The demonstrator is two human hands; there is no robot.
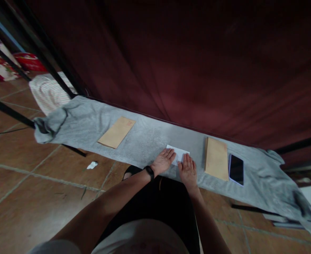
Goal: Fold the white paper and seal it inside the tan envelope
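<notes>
"Where the white paper is laid on the grey cloth, how is it touched?"

"Its left end is pressed by the left hand, its right by the right hand; fingers are held straight, and nothing is gripped."

"And farther out?"

"A brown envelope (faint red print is borne by it) is placed leftward; rightward, a brown packet is set beside a phone."
</notes>
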